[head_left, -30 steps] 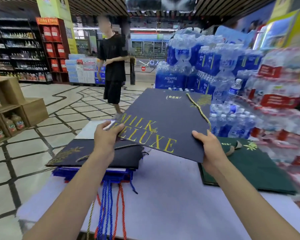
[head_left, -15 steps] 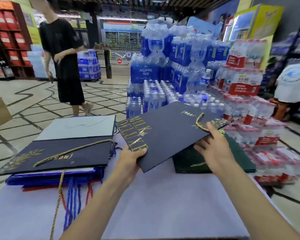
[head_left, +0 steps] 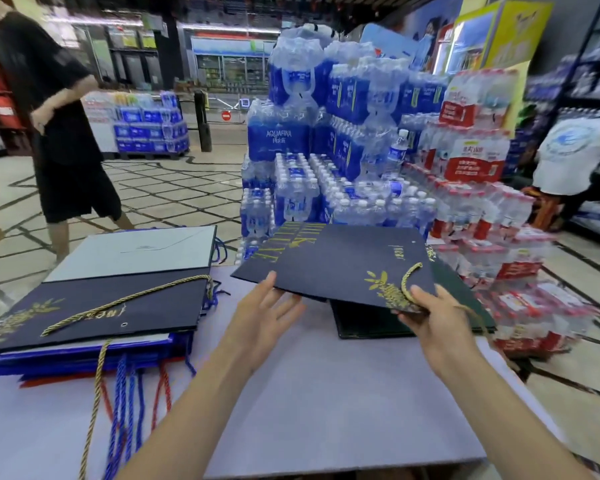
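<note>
The navy bag (head_left: pixel 340 261) was held above the green bag (head_left: pixel 368 323) on the table (head_left: pixel 326 393), its corner pinched by the right hand (head_left: pixel 430 320). The left hand (head_left: pixel 260 317) was spread loose at its edge. A stack of bags (head_left: pixel 111 306) lay left, and water packs (head_left: pixel 326 188) were piled behind.

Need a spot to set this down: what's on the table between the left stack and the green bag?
Head view: bare table between stack and green bag; only the left hand is above it, touching the navy bag.
</note>
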### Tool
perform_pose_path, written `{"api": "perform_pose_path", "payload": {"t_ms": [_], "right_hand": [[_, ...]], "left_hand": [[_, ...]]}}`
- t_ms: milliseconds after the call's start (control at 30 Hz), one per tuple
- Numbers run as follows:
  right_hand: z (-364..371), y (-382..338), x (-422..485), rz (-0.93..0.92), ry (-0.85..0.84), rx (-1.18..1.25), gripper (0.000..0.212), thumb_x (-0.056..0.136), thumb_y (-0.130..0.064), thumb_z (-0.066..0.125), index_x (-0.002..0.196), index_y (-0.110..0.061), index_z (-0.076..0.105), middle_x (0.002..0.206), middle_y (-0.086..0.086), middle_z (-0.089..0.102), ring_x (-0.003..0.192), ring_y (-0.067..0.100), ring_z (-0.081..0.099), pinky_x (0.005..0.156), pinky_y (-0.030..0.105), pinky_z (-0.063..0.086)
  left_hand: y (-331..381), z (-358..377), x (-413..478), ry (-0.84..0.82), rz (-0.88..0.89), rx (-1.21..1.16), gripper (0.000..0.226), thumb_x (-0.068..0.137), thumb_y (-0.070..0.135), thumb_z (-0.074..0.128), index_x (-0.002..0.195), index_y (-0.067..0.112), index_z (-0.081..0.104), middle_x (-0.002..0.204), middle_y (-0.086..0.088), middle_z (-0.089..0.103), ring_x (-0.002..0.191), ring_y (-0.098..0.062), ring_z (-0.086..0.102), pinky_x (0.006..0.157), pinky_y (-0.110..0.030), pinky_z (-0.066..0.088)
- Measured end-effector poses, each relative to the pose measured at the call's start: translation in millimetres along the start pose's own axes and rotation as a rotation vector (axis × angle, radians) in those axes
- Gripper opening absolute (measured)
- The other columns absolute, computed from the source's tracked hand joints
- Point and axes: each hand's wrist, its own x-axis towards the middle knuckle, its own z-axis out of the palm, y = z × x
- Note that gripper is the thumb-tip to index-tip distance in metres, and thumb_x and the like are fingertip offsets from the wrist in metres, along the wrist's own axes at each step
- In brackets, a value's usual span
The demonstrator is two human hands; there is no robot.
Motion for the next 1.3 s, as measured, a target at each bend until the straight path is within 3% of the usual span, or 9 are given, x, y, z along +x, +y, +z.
{"api": "perform_pose_path", "payload": {"t_ms": [200, 400, 500, 600, 833, 1000, 1133, 1233, 1300], "right_hand": [[19, 28, -35, 0.144, -0.305, -0.147, 0.024, 0.084, 0.009, 0.059, 0.103, -0.005, 0.065, 0.095, 0.010, 0.074, 0.076, 0.022, 0.068, 0.061, 0.031, 0.055], [-1, 10, -9, 0.188, -0.123, -0.189, 0.018, 0.089, -0.027, 0.067, 0.103, -0.015, 0.068, 0.084, 0.007, 0.072, 0.051, 0.017, 0.055, 0.049, 0.027, 0.036], [-12, 0, 7, 0.182, 0.006, -0.166, 0.016, 0.086, -0.024, 0.071, 0.096, -0.017, 0.061, 0.059, -0.002, 0.061, 0.041, 0.013, 0.048, 0.045, 0.026, 0.033], [-18, -3, 13, 0.156, 0.043, -0.155, 0.010, 0.084, -0.014, 0.072, 0.090, -0.014, 0.063, 0.060, -0.001, 0.062, 0.042, 0.013, 0.046, 0.038, 0.021, 0.032], [-11, 28, -18, 0.109, 0.000, -0.352, 0.014, 0.087, -0.014, 0.072, 0.085, -0.002, 0.064, 0.058, 0.007, 0.063, 0.038, 0.017, 0.051, 0.037, 0.022, 0.036], [-14, 30, -34, 0.269, -0.161, -0.824, 0.049, 0.094, -0.045, 0.058, 0.083, 0.002, 0.065, 0.068, 0.018, 0.071, 0.039, 0.020, 0.048, 0.038, 0.020, 0.027], [-20, 32, -37, 0.362, -0.240, -1.151, 0.059, 0.094, -0.056, 0.050, 0.073, -0.003, 0.063, 0.063, 0.018, 0.070, 0.039, 0.021, 0.050, 0.038, 0.019, 0.026], [-18, 37, -36, 0.291, -0.273, -1.398, 0.055, 0.095, -0.051, 0.048, 0.064, -0.008, 0.063, 0.056, 0.010, 0.069, 0.037, 0.019, 0.054, 0.041, 0.019, 0.035], [-15, 40, -35, 0.195, -0.280, -1.540, 0.058, 0.095, -0.053, 0.046, 0.059, -0.011, 0.063, 0.050, 0.004, 0.067, 0.037, 0.017, 0.057, 0.047, 0.021, 0.046]], "left_hand": [[-38, 17, 10, 0.209, 0.091, 0.110, 0.036, 0.094, -0.002, 0.051, 0.130, 0.005, 0.053, 0.115, -0.012, 0.069, 0.090, -0.024, 0.068, 0.064, -0.035, 0.059], [-9, 8, 5, 0.232, 0.050, 0.204, 0.028, 0.093, -0.007, 0.044, 0.109, 0.007, 0.063, 0.088, -0.005, 0.075, 0.072, -0.018, 0.072, 0.055, -0.030, 0.058], [3, -3, 3, 0.209, -0.015, 0.285, 0.026, 0.092, -0.006, 0.047, 0.105, 0.009, 0.064, 0.092, -0.005, 0.075, 0.074, -0.018, 0.072, 0.059, -0.031, 0.060], [12, -13, 3, 0.177, -0.076, 0.382, 0.027, 0.091, -0.005, 0.050, 0.111, 0.007, 0.064, 0.103, -0.010, 0.073, 0.079, -0.021, 0.071, 0.065, -0.031, 0.060], [14, -45, 20, 0.512, 0.054, 0.786, 0.023, 0.085, 0.004, 0.067, 0.107, 0.001, 0.063, 0.099, -0.016, 0.072, 0.085, -0.032, 0.070, 0.086, -0.050, 0.056], [11, -53, 18, 0.543, 0.187, 1.502, 0.021, 0.087, 0.017, 0.062, 0.106, 0.008, 0.064, 0.107, -0.011, 0.065, 0.100, -0.030, 0.059, 0.085, -0.031, 0.044], [0, -49, 16, 0.510, 0.090, 1.822, 0.039, 0.090, 0.035, 0.054, 0.126, 0.022, 0.057, 0.135, -0.012, 0.047, 0.127, -0.032, 0.041, 0.101, -0.037, 0.036], [-11, -45, 9, 0.415, 0.110, 2.131, 0.034, 0.092, 0.037, 0.047, 0.122, 0.024, 0.058, 0.140, -0.008, 0.041, 0.136, -0.030, 0.029, 0.108, -0.042, 0.026], [-18, -42, 2, 0.285, 0.233, 2.159, 0.032, 0.094, 0.032, 0.045, 0.120, 0.020, 0.059, 0.129, -0.004, 0.050, 0.130, -0.027, 0.039, 0.105, -0.038, 0.030]]}}
